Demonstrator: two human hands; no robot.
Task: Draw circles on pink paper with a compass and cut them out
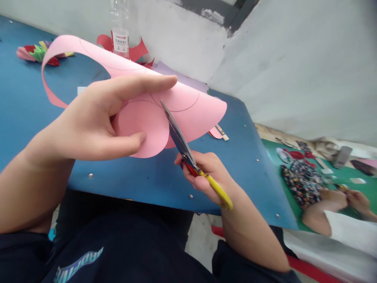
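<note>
Pink paper (188,114) with curved pencil lines is held up over the blue table, its left part a long looping strip. My left hand (108,114) grips the paper, thumb on a rounded, partly cut flap and a finger stretched along the upper side. My right hand (209,173) is closed round the yellow and red handles of the scissors (182,145). The blades lie at the right edge of the rounded flap, with the tip near the pencil line. They look almost closed.
A clear bottle (120,39) stands by the wall with red paper scraps (138,50) around it. Folded coloured paper (38,53) lies at the back left of the blue table (118,182). Another person's hands (353,200) are over a green table (273,157) at the right.
</note>
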